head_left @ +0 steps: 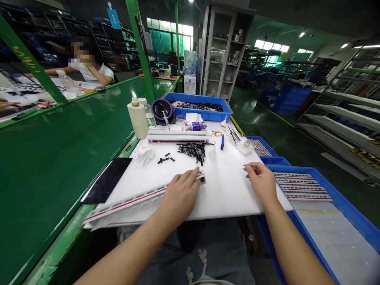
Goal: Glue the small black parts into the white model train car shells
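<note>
My left hand [181, 193] lies over the right part of a long white strip with a red stripe [130, 202], its fingers wrapped over the strip near its right end. The strip runs slantwise across the left front of the white work board [225, 190]. Above the board's right side, my right hand [261, 180] is pinched at the fingertips on a small dark piece [244, 166], too small to make out. A pile of black pieces [192, 151] lies beyond my left hand, with several loose ones to its left.
White crumpled tissue [145, 155], a blue pen [222, 142] and another long white piece [178, 139] lie on the board. Behind stand a cream bottle [138, 118] and a blue bin [208, 115]. Blue trays with striped strips [308, 189] sit at right. A person [89, 65] sits at far left.
</note>
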### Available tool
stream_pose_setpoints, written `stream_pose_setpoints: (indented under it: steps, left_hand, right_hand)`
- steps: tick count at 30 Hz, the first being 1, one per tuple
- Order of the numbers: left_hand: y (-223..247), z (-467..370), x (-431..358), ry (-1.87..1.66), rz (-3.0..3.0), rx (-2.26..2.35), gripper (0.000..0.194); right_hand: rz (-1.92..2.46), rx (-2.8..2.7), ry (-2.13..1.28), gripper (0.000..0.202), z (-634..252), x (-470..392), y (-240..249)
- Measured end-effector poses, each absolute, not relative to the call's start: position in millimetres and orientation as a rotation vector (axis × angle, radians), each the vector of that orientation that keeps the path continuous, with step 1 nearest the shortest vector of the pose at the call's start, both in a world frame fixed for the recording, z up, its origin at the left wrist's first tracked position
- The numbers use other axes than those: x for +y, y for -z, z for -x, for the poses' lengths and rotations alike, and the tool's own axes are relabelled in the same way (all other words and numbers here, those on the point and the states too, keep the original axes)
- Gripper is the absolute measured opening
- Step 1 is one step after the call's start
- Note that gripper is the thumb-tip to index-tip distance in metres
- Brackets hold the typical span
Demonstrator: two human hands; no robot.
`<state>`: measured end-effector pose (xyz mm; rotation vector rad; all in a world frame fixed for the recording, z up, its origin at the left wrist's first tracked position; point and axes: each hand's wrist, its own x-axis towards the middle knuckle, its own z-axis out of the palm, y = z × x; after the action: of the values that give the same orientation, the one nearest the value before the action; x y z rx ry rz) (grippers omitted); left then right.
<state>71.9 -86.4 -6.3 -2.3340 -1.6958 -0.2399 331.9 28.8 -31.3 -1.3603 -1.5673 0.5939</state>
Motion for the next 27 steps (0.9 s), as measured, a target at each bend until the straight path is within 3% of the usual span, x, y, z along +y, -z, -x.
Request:
stream_pose_setpoints:
  steps: [6, 10, 14, 18, 22, 27]
  left_hand:
    - [11, -173, -40, 0.309, 2.577, -1.529, 0.032]
    - [16, -187, -46, 0.408, 2.587, -1.462, 0.031]
    - [14, -132, -93, 0.62, 2.646, -1.227, 0.025]
    - [17, -42, -143, 0.88, 2.272, -1.622, 0.044]
    - [30, 17, -168, 0.733, 2.136, -1.963, 0.066]
    - [39, 17, -160, 0.707, 2.204, -2.089, 0.064]
  right_hand:
    - [1.464, -1.418, -0.494, 0.035, -364, 45, 55]
    - [1.461, -1.463, -0.416, 0.031, -362, 43, 55]
    - [1.458, -1.524, -0.386, 0.027, -363, 45, 55]
    - [1.447, -1.436, -0.392, 0.026, -362, 39, 51]
    - [1.201, -1.291, -0.328, 0.021, -326, 1, 29]
    - [0.722, -1.937, -0.507, 0.01, -230, -70, 1]
